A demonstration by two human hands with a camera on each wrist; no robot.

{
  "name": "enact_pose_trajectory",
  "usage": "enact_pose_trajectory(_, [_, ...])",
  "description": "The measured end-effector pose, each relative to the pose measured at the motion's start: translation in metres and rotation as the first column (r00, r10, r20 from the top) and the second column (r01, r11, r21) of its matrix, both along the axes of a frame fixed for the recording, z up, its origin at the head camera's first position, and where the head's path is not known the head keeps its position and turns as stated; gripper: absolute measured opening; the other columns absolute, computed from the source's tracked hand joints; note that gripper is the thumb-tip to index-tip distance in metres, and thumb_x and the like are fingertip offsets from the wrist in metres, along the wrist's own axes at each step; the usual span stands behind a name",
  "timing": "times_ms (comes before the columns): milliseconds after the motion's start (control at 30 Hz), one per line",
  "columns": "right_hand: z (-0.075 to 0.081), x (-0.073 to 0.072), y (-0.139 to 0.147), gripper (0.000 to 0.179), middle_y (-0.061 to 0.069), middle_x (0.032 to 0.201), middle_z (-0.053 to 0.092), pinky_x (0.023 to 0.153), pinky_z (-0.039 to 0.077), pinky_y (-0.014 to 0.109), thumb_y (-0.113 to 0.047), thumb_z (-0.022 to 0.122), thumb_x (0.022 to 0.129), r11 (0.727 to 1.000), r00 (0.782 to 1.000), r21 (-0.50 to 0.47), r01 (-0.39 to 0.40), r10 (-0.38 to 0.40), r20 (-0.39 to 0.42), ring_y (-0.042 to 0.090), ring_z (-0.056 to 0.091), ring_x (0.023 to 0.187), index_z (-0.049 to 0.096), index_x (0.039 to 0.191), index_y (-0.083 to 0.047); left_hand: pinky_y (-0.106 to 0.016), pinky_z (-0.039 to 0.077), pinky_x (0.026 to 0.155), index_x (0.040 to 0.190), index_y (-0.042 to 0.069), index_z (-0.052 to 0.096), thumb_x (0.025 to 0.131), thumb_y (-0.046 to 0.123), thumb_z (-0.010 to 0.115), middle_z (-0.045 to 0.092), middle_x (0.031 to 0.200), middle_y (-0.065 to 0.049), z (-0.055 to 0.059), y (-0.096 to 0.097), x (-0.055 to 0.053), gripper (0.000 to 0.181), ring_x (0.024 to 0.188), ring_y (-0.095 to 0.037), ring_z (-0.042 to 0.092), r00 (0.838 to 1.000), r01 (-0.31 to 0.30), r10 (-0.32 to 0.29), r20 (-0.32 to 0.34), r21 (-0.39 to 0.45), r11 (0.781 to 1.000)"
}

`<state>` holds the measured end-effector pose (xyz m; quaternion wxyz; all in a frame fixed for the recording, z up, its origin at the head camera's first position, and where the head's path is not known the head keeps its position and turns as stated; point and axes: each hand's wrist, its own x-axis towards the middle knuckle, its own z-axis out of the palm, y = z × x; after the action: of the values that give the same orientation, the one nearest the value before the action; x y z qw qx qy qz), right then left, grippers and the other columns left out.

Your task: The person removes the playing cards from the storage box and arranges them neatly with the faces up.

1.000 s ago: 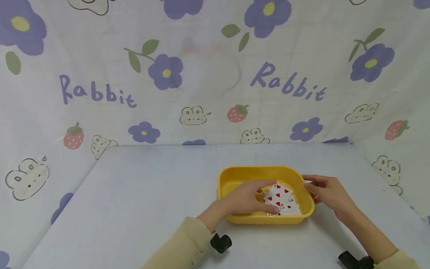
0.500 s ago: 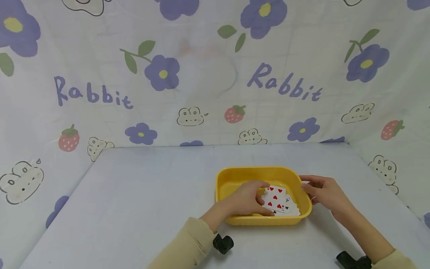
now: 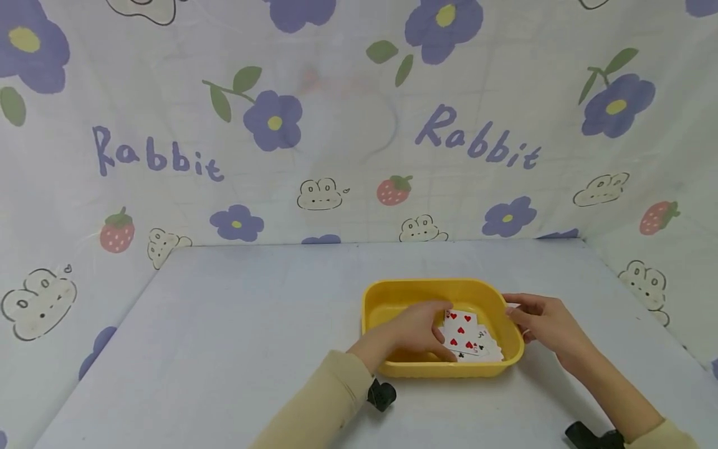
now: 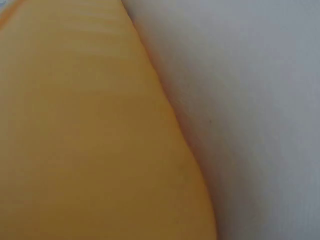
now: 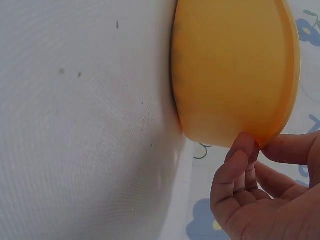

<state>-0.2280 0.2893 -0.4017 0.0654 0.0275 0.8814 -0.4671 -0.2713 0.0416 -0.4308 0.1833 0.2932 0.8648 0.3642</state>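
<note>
A yellow plastic tray (image 3: 432, 283) stands on the white table, right of the middle in the head view. In its right half lies a loose pile of playing cards (image 3: 461, 332), a hearts card on top and clubs showing beneath. My left hand (image 3: 415, 327) reaches in over the near rim and holds the cards at their left side, index finger at the far edge and thumb at the near one. My right hand (image 3: 546, 321) pinches the tray's right rim. In the right wrist view, thumb and fingers of the right hand (image 5: 265, 195) meet at the tray wall (image 5: 235, 75).
The left wrist view holds only the tray's outer side (image 4: 100, 125) and the white tabletop (image 4: 265, 125). A patterned cloth (image 3: 348, 125) with flowers and rabbits hangs behind and at both sides. Black wrist pieces (image 3: 382, 395) hang by each sleeve.
My left hand has drawn back slightly to the left. The top hearts card, tilted before, has turned straighter and shifted a little toward me. The right hand keeps its place on the rim.
</note>
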Motion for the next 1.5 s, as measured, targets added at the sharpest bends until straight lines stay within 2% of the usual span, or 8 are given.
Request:
enact_pose_trajectory(100, [0.0008,0.0004,0.0005,0.049,0.012,0.098,0.061,0.066,0.054,0.032,-0.018,0.055,0.101,1.000,1.000,0.000,0.002,-0.002,0.000,0.025,0.057,0.082,0.044,0.143,0.005,-0.016,0.046,0.077,0.148,0.013,0.042,0.073,0.025,0.089,0.063,0.084,0.008,0.0013,0.0005,-0.0005,0.089,0.073,-0.004,0.059,1.000,-0.013,0.014,0.020,-0.020,1.000])
enact_pose_trajectory(167, [0.0015,0.0005,0.0009,0.049,0.012,0.098,0.061,0.067,0.054,0.032,-0.018,0.055,0.101,1.000,1.000,0.001,0.004,-0.004,0.002,0.025,0.057,0.082,0.044,0.143,0.005,-0.017,0.046,0.077,0.145,0.012,0.045,0.073,0.025,0.089,0.062,0.085,0.009,0.0024,0.0013,-0.0002,0.085,0.074,-0.004,0.059,1.000,-0.021,0.021,0.023,-0.016,1.000])
enact_pose_trajectory(467, [0.0031,0.0020,0.0030,0.049,0.013,0.100,0.061,0.068,0.055,0.032,-0.018,0.055,0.101,1.000,1.000,-0.004,0.012,-0.012,-0.007,0.026,0.057,0.082,0.044,0.143,0.006,-0.014,0.047,0.073,0.138,0.007,0.050,0.072,0.023,0.090,0.056,0.109,0.005,0.0023,0.0073,-0.0004,0.079,0.074,-0.003,0.058,0.999,0.003,-0.003,-0.037,0.007,1.000])
enact_pose_trajectory(600, [0.0029,0.0024,0.0041,0.050,0.013,0.101,0.061,0.068,0.055,0.031,-0.019,0.055,0.101,1.000,1.000,-0.012,0.012,-0.012,-0.001,0.026,0.057,0.082,0.043,0.143,0.006,-0.013,0.045,0.078,0.140,0.007,0.047,0.071,0.024,0.091,0.054,0.118,0.004,0.0019,0.0086,-0.0006,0.084,0.075,-0.003,0.055,0.997,0.013,-0.014,-0.072,-0.013,1.000])
enact_pose_trajectory(800, [0.0026,0.0028,0.0062,0.051,0.013,0.101,0.061,0.068,0.055,0.032,-0.020,0.055,0.101,1.000,1.000,-0.021,0.010,-0.009,0.013,0.025,0.058,0.081,0.043,0.143,0.006,-0.015,0.042,0.088,0.143,0.009,0.044,0.069,0.034,0.091,0.054,0.117,0.005,0.0027,0.0087,0.0002,0.091,0.091,-0.004,0.050,0.993,0.011,-0.016,-0.118,-0.049,0.999])
enact_pose_trajectory(1067, [0.0026,0.0029,0.0043,0.051,0.012,0.101,0.061,0.068,0.055,0.033,-0.021,0.056,0.101,1.000,1.000,-0.023,0.008,-0.007,0.018,0.025,0.058,0.081,0.043,0.144,0.006,-0.015,0.041,0.088,0.142,0.006,0.045,0.068,0.041,0.091,0.053,0.118,0.004,0.0024,0.0055,0.0003,0.094,0.099,-0.006,0.048,0.988,-0.002,-0.003,-0.158,-0.033,0.999])
enact_pose_trajectory(1267, [0.0027,0.0021,0.0017,0.050,0.012,0.098,0.062,0.067,0.055,0.034,-0.020,0.056,0.101,1.000,1.000,-0.012,0.000,0.000,0.006,0.025,0.057,0.081,0.045,0.143,0.005,-0.016,0.043,0.083,0.139,0.005,0.050,0.065,0.039,0.093,0.051,0.108,0.005,0.0049,0.0012,0.0030,0.092,0.096,-0.006,0.047,0.993,-0.025,0.027,-0.117,0.016,1.000])
enact_pose_trajectory(1500, [0.0016,0.0008,-0.0007,0.049,0.012,0.097,0.061,0.067,0.055,0.033,-0.019,0.056,0.101,1.000,1.000,-0.016,0.002,-0.002,0.011,0.025,0.058,0.081,0.045,0.143,0.005,-0.016,0.041,0.080,0.121,0.005,0.057,0.066,0.038,0.093,0.054,0.095,0.007,0.0047,-0.0009,0.0011,0.073,0.094,-0.005,0.046,0.990,0.001,-0.001,-0.144,0.001,1.000])
